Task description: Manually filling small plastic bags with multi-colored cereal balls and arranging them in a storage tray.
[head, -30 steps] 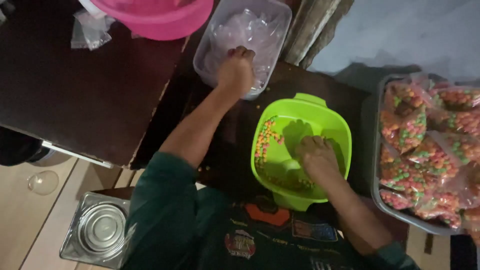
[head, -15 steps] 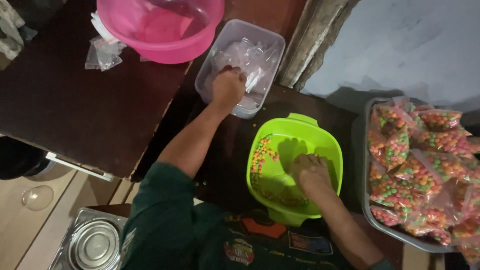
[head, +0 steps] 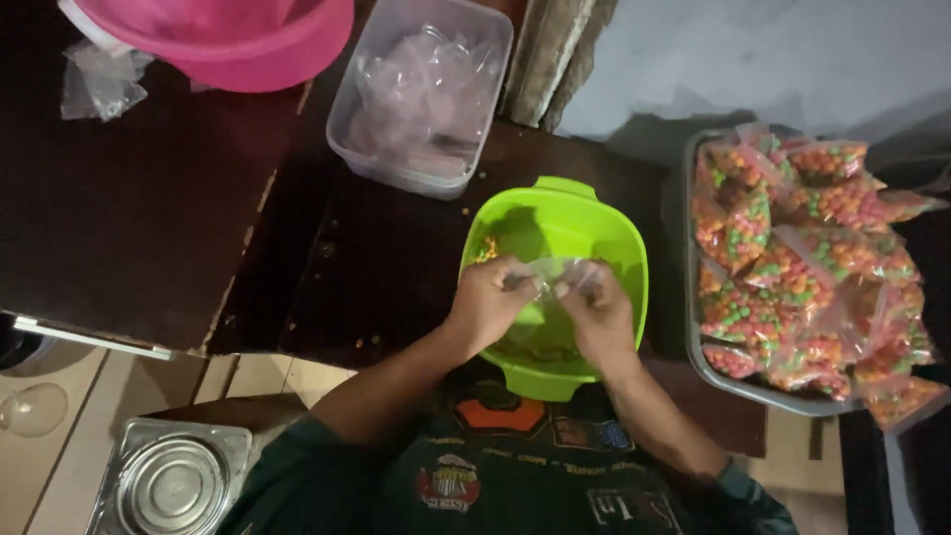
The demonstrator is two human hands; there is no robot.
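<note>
Down below, a dark wooden table (head: 129, 228) fills the left side, its edge chipped pale, with light floor tiles under it and a grey wall area at the top right. A round metal tin (head: 170, 487) sits on the floor at lower left, partly cut off. The pink basin (head: 223, 38) runs out of the top edge, so what it holds is hidden. Beside it stands a clear plastic tub (head: 421, 94) of empty clear bags. On the right, a grey tray (head: 698, 357) is piled with sealed packets (head: 792, 267) of orange, green and pink sweets. Over the green bowl (head: 614, 233), which has a few sweets along its inner left wall, the left hand (head: 490, 302) and right hand (head: 594, 307) both pinch a small clear bag (head: 555, 272) between them; whether anything is inside it is hard to make out.
</note>
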